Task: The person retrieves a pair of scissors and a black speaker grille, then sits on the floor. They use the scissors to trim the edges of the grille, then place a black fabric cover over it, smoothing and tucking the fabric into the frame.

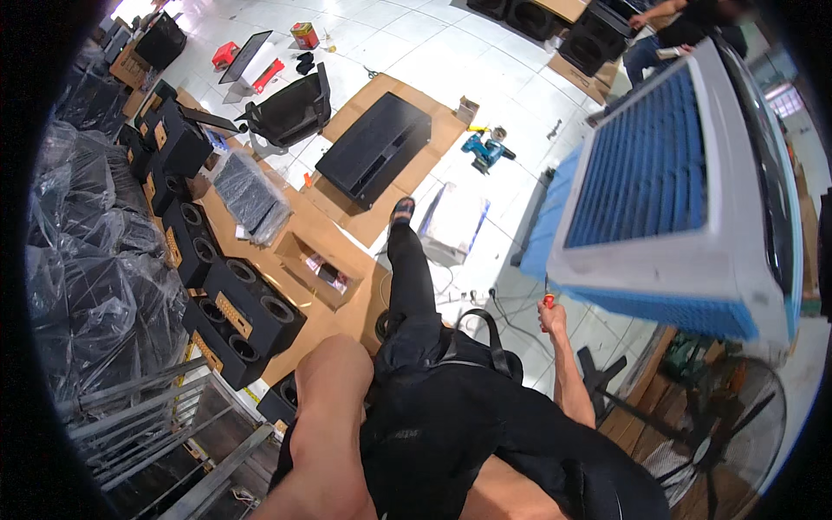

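My right hand (554,318) is closed round a red-handled screwdriver (548,302). Its shaft points away from me, close to the lower left corner of a large white and blue air cooler (737,260) with a slatted blue grille. I cannot make out whether the tip touches the cooler. My left arm (331,416) shows bent at the lower edge, and its hand is out of sight. Ahead of my sandalled foot (402,211), a black speaker cabinet (373,147) lies on flattened cardboard (446,139).
Teal power tools (488,152) and a white box (455,221) lie on the tiles. Black speaker boxes (251,303) line the left, beside plastic-wrapped goods (104,251). A fan (702,451) stands lower right, an office chair (290,113) farther off. Another person (693,30) is at upper right.
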A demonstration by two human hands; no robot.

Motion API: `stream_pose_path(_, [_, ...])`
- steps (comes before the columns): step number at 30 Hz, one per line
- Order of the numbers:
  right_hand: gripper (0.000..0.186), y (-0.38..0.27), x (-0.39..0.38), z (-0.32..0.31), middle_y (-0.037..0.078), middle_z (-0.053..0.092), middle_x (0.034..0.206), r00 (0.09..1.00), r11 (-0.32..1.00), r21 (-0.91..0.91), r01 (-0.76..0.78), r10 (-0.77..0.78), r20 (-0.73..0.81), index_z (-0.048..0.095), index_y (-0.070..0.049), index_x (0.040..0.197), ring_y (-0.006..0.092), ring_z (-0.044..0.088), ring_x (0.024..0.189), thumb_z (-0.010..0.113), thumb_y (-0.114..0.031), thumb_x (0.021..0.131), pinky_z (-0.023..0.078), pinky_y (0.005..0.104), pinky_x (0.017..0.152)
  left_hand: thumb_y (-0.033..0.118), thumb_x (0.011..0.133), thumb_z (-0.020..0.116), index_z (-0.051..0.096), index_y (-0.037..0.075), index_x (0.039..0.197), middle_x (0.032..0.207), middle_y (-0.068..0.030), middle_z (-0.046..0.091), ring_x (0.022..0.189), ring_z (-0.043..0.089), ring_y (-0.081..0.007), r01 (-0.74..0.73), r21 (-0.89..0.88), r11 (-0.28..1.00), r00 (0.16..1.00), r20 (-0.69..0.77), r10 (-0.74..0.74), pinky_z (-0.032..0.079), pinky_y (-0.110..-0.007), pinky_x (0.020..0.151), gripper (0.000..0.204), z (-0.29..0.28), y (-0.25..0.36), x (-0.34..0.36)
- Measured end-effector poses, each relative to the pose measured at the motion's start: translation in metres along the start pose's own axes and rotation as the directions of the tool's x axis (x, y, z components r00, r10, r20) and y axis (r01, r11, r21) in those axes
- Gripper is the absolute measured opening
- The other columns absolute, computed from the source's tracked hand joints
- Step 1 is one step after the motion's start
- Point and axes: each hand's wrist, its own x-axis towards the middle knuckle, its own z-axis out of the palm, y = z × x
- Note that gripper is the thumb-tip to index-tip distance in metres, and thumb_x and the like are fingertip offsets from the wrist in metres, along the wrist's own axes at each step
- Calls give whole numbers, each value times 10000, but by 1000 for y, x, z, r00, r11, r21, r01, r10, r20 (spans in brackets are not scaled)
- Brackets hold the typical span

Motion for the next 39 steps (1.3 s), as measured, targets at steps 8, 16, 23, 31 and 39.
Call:
stream_pose_path(8, [276, -246, 115, 36, 34, 566, 589, 965, 937, 244, -252, 223, 139, 622, -24, 829, 131, 516, 430, 668, -290, 888, 383, 305, 385, -8, 831, 640, 646, -4, 949, 866, -102, 663, 788, 638, -227, 564, 816, 128, 457, -179, -871, 508, -336, 778, 118, -287, -270, -209])
stream_pose_path(16, [462, -511, 233, -30, 174, 633, 647, 951, 986, -114, 120, -147, -271, 672, 48, 798, 257, 636, 647, 665, -410, 859, 484, 433, 652, 97, 858, 710, 669, 23, 910, 864, -120, 674, 789, 649, -271, 469, 813, -347, 20, -402, -915, 521, -359, 725, 99, -386, -367, -243])
stream_pose_path(23, [461, -622, 368, 0, 148, 651, 669, 968, 970, -175, 171, -198, -151, 684, 32, 805, 258, 638, 665, 632, -421, 874, 484, 420, 665, 247, 910, 636, 641, 21, 1050, 987, -155, 669, 951, 627, -348, 146, 923, -355, -294, -303, -907, 489, -442, 852, 266, -424, -416, -291])
stream_pose_path(31, [475, -680, 511, 91, 246, 613, 622, 877, 803, -360, 474, -394, 275, 660, 47, 718, 356, 660, 626, 608, -397, 881, 463, 479, 580, 264, 920, 627, 639, 37, 1122, 1024, -161, 681, 955, 638, -353, -13, 672, -740, -360, -694, -623, 497, -451, 834, 304, -485, -443, -353])
stream_pose_path(39, [565, -788, 637, 92, 308, 676, 849, 922, 783, -597, 176, 81, 378, 680, 62, 822, 444, 672, 899, 599, -497, 829, 519, 507, 766, 259, 917, 637, 624, 54, 1168, 1095, -161, 671, 1037, 624, -345, 225, 621, -751, -326, -678, -659, 490, -445, 909, 324, -540, -719, -375])
